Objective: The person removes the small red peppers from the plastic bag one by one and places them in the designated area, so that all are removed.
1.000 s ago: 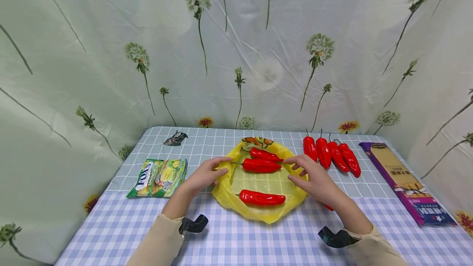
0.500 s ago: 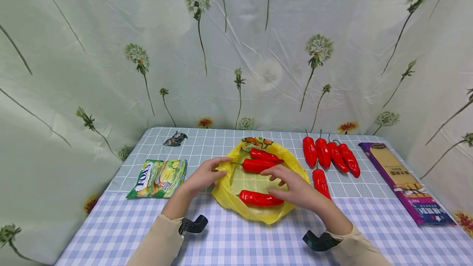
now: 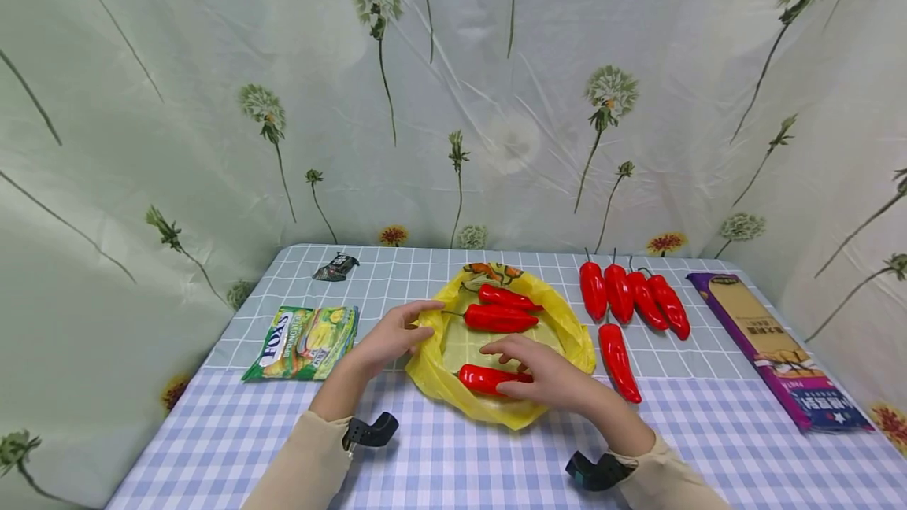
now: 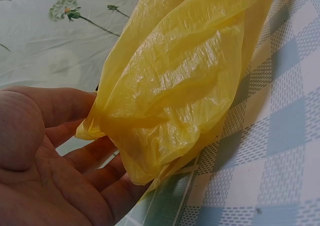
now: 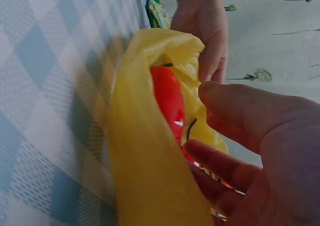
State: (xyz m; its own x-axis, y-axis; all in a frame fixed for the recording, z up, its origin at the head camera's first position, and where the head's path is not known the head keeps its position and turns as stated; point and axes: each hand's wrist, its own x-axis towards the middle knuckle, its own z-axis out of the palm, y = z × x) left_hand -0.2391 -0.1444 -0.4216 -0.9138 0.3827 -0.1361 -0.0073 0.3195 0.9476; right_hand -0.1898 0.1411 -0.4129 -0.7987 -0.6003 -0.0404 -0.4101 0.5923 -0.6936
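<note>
A yellow plastic bag [image 3: 427, 384] lies spread with its mouth facing up in the middle of the table. Inside it are three red chili peppers: one at the front [image 3: 480, 378] and two toward the back [image 3: 500, 319]. My left hand [image 3: 392, 334] pinches the bag's left edge between thumb and fingers, as the left wrist view also shows at the crumpled plastic [image 4: 170, 96]. Over the bag's near right side hovers my right hand [image 3: 542, 372], fingers apart with nothing held, the thumb and fingertips close above the front pepper and partly covering it.
Several red peppers [image 3: 646, 301] lie in a row at the back right, with a single pepper [image 3: 619, 362] nearer, right of the bag. A long purple pasta packet [image 3: 772, 345] is at far right. On the left are a green FOX'S packet [image 3: 305, 342] and a small black wrapper [image 3: 336, 267].
My right hand has moved left and toward me, from the bag's right rim to above the front pepper, uncovering the lone pepper at right. The left hand stays at the bag's edge.
</note>
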